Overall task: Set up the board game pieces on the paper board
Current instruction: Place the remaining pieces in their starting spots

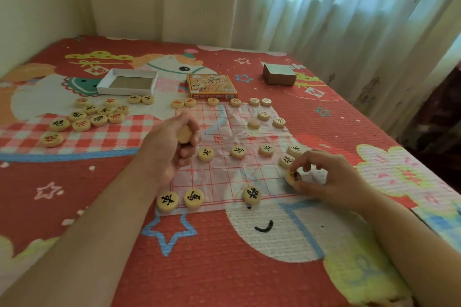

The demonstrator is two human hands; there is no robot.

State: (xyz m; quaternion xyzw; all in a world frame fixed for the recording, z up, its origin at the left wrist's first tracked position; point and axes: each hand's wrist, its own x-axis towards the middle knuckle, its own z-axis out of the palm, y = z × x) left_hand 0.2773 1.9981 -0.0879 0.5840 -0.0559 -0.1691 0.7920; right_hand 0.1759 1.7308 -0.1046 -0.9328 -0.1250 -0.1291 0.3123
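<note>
A thin paper board (224, 172) with a red grid lies on the patterned mat. Round wooden pieces with black characters stand on its near rows, among them three on the near edge (167, 201) (193, 198) (252, 194). My left hand (174, 144) hovers over the board's left side, shut on a wooden piece (184, 134). My right hand (321, 177) pinches another black-marked piece (293, 177) at the board's near right corner. Red-marked pieces line the far edge (213, 101). A loose pile of pieces (94, 116) lies to the far left.
An open white box tray (127, 82) and the orange game box (211, 86) sit beyond the board. A grey box (279, 74) stands far right. Curtains hang behind the bed, and the mat's right edge drops off.
</note>
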